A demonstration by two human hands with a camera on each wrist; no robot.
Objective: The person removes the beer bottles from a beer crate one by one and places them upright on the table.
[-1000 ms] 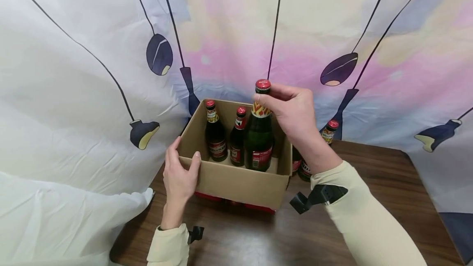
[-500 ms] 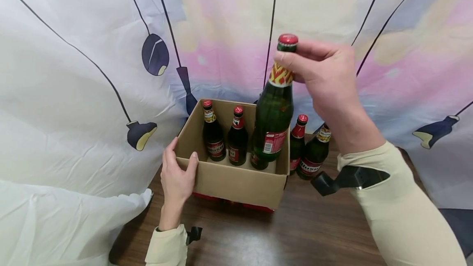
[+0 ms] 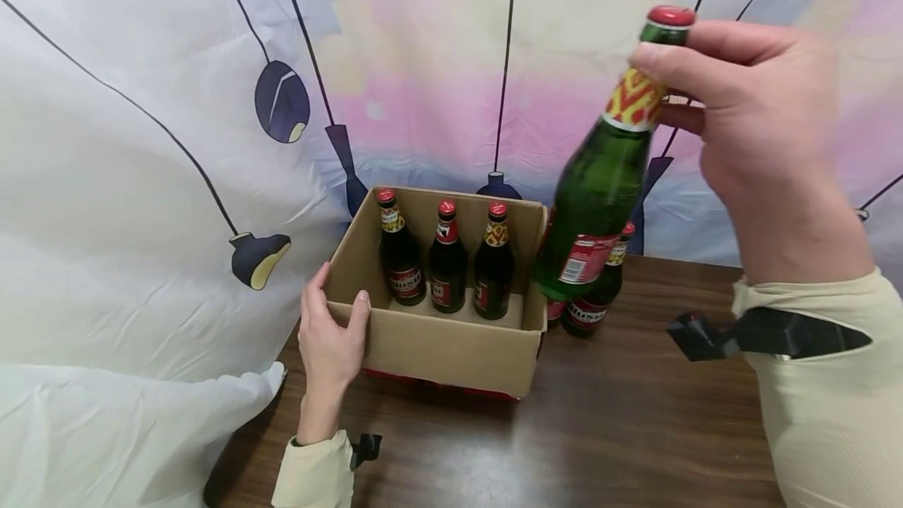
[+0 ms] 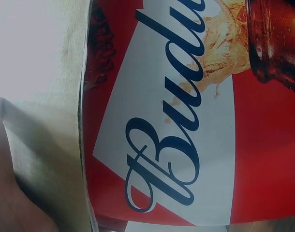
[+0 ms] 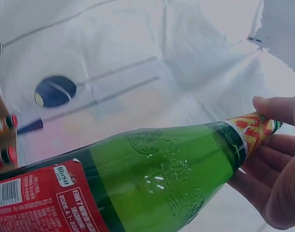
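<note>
My right hand (image 3: 769, 108) pinches a green beer bottle (image 3: 600, 186) by its neck, just below the red cap. The bottle hangs tilted in the air, its base just right of the cardboard box (image 3: 451, 355). In the right wrist view, thumb and fingers close round the yellow-and-red neck label (image 5: 251, 130). My left hand (image 3: 331, 343) grips the box's front left corner, thumb at the front rim and fingers at the left side. Three red-capped bottles stand inside in a row: one left (image 3: 404, 257), one middle (image 3: 447, 261), one right (image 3: 494, 261).
Beside the box's right wall stand two more bottles, the nearer one (image 3: 589, 308) showing its label, both partly hidden by the held bottle. The wooden table (image 3: 600, 414) extends right and forward. A printed cloth (image 3: 423, 61) hangs close behind; white fabric (image 3: 141, 429) bunches at left.
The right hand has lifted the green bottle up out of the box and carried it right, past the right wall. The rightmost bottle inside is now uncovered. The left hand has stayed on the corner.
</note>
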